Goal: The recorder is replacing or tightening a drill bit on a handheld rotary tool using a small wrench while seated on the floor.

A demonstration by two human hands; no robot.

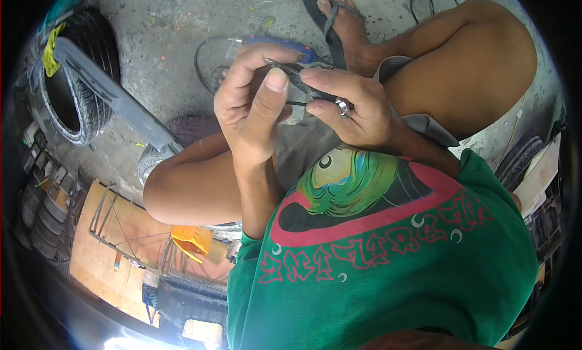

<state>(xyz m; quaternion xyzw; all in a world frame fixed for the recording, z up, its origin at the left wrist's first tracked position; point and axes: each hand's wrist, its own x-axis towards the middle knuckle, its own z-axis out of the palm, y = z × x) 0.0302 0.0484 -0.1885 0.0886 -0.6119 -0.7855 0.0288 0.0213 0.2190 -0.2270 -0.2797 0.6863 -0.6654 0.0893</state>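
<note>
A thin dark piece with a pale metallic edge (284,66) spans the gap between my two hands, above my lap. My left hand (254,104) pinches its left end, thumb up and fingers curled behind. From the other side, my right hand (359,107), with a silver ring on one finger, closes thumb and fingertips on it. Its exact kind is too small to make out. A black cord (296,103) shows between the hands, lower down. Just beyond my fingers is a blue tool (282,45), partly covered by them, with a dark cable at its left.
A worn tyre (91,77) stands at the far left, with a long grey bar (115,98) slanting in front. On the lower left lie a wooden board (100,247), a wire rack and an orange plastic piece (193,240). My sandalled foot (345,29) rests on the concrete floor.
</note>
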